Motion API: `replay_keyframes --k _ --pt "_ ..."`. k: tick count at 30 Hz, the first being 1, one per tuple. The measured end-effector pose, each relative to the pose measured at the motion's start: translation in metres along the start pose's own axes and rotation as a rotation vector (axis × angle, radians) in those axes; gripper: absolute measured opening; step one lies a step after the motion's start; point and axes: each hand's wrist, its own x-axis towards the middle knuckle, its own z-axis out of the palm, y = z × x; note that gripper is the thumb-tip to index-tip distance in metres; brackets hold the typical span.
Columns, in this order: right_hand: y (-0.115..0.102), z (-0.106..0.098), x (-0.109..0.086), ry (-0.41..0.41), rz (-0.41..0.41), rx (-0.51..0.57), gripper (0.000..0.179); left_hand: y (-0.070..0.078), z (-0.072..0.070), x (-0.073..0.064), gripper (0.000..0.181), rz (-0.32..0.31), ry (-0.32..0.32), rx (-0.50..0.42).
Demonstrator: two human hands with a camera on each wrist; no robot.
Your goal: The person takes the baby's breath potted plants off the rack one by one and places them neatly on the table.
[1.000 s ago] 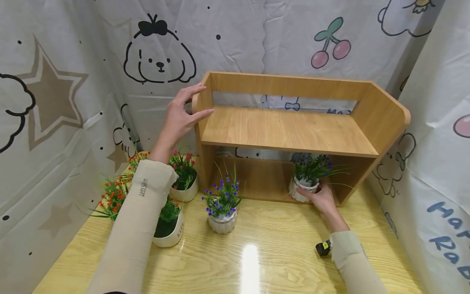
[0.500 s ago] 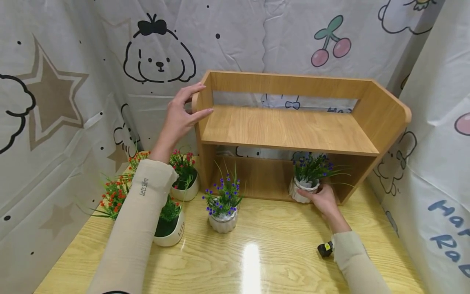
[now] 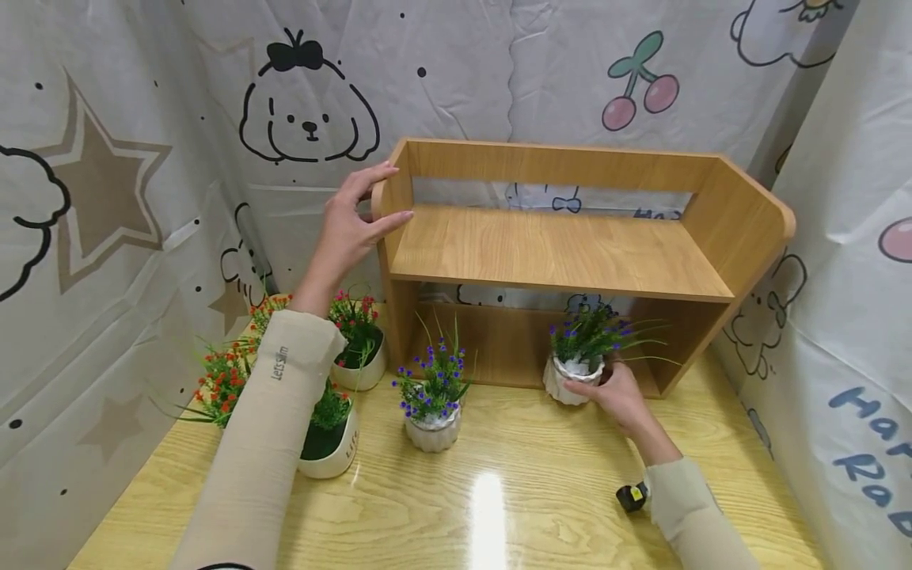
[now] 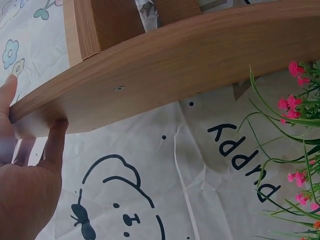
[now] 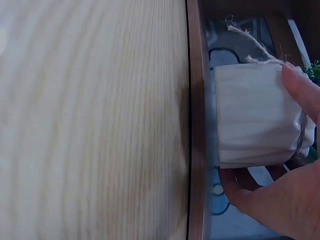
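My left hand (image 3: pixel 347 222) grips the upper left side panel of a two-tier wooden desk shelf (image 3: pixel 563 249). Its thumb lies on the inner face and its fingers pass round the edge, as the left wrist view shows on the panel (image 4: pixel 150 90). With my right hand (image 3: pixel 621 394) I hold a potted plant (image 3: pixel 568 381) with purple-blue flowers at the front of the lower tier. Its white pot (image 5: pixel 260 115) has twine tied round the rim, and thumb and fingers lie on opposite sides of it. The pot shows close over the shelf's front edge.
A matching purple-flowered plant (image 3: pixel 432 427) stands on the wooden table (image 3: pixel 541 491) before the shelf. Pots with red and pink flowers (image 3: pixel 362 368) crowd the left, partly behind my left sleeve (image 3: pixel 245 443). A printed curtain (image 3: pixel 456 71) surrounds the table.
My right hand has drawn the potted plant a little to the left and toward the front of the lower tier. The left hand has kept its place on the shelf.
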Motion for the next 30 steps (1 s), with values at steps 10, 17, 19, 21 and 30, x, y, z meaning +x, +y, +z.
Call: replay_keyframes --k 10,17,19,21,30 --pt "-0.012 0.019 -0.016 -0.055 -0.011 0.068 0.103 -0.005 0.002 0.002 0.062 0.016 0.000 0.006" --pt "-0.024 0.037 -0.030 -0.121 -0.035 0.093 0.090 -0.006 0.000 0.000 0.060 0.040 0.016 0.020" --pt "-0.028 0.042 -0.034 -0.128 -0.037 0.098 0.089 -0.006 0.000 0.000 0.060 0.037 0.010 0.018" --pt "-0.030 0.046 -0.038 -0.128 -0.042 0.094 0.089 -0.006 0.001 0.001 0.060 0.036 0.007 0.021" --pt "-0.037 0.064 -0.051 -0.145 -0.052 0.050 0.092 0.007 0.000 -0.002 0.058 0.053 0.022 0.017"
